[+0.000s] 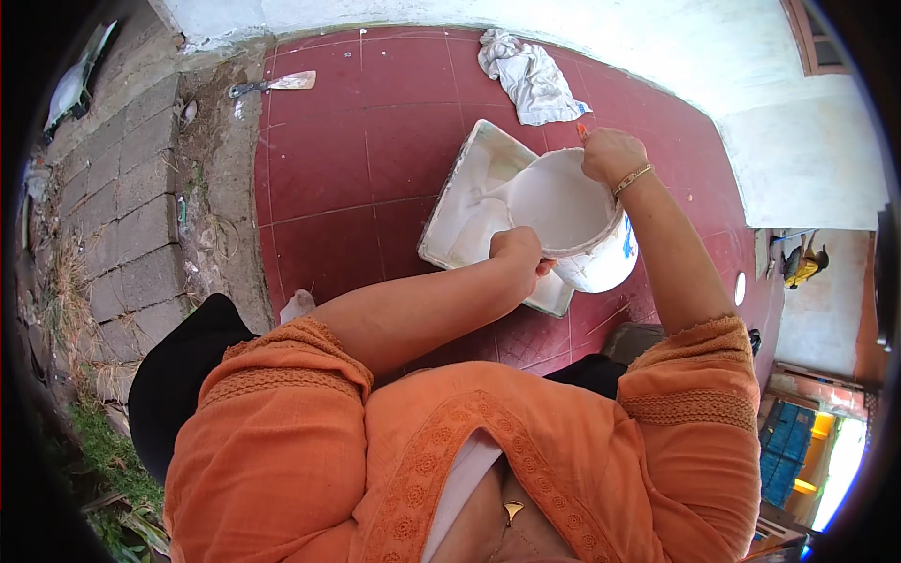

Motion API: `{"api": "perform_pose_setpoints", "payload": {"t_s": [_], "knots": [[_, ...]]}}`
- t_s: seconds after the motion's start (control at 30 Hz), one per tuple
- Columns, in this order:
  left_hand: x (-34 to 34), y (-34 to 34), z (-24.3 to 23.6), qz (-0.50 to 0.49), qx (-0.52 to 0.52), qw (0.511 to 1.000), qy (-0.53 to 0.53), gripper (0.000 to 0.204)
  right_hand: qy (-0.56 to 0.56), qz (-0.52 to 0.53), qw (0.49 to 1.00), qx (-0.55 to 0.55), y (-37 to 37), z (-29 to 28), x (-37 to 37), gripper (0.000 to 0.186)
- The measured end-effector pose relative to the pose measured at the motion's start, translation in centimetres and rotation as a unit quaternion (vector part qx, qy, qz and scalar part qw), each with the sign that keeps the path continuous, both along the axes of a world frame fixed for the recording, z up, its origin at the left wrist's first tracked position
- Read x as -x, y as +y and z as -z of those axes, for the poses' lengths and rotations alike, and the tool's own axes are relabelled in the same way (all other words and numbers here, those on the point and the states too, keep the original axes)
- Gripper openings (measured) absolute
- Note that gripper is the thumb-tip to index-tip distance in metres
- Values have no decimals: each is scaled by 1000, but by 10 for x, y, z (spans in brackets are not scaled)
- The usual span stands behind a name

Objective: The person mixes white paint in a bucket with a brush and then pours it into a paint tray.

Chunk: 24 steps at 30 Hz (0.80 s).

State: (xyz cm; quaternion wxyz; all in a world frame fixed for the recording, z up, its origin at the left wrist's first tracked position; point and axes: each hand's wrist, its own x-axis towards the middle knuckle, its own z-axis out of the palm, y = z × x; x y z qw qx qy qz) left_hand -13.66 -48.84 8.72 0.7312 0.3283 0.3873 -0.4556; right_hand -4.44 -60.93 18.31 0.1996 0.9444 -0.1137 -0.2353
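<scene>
A white bucket (607,263) is tipped to the left over a rectangular tray (499,148), between my two hands. White liquid that looks like paint (563,199) lies inside it, and a thin stream runs over the lip into the tray. White liquid also covers part of the tray's bottom. My left hand (522,250) is closed on the bucket's near rim. At the far right of the rim, my right hand (613,156) grips the bucket, with its fingertips partly hidden. The bucket covers the tray's right part.
A crumpled white cloth (530,80) lies on the red tiled floor (324,159) near the white wall (601,33). A paint-smeared scraper (274,84) rests at the tiles' far left edge. Paving blocks (131,220) run along the left. Another person (805,266) is far off to the right.
</scene>
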Motion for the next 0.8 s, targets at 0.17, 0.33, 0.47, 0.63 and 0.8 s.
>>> {"api": "perform_pose_setpoints", "payload": {"t_s": [0.17,0.33,0.47,0.63,0.8], "knots": [[1,-1,-2,2,-4,1000,2,30,0,15,1000,3,-3,0,1,25],[4,-2,-3,-2,5,1000,0,29,2,7,1000,5,-5,2,1,24],[4,-3,-8,-7,-20,999,25,26,6,17,1000,10,-6,1,0,24],[6,-4,-5,20,-26,999,-23,22,11,-17,1000,21,-8,3,1,40],[3,-2,-6,29,-32,999,-20,21,8,-21,999,22,-7,1,1,39]]}}
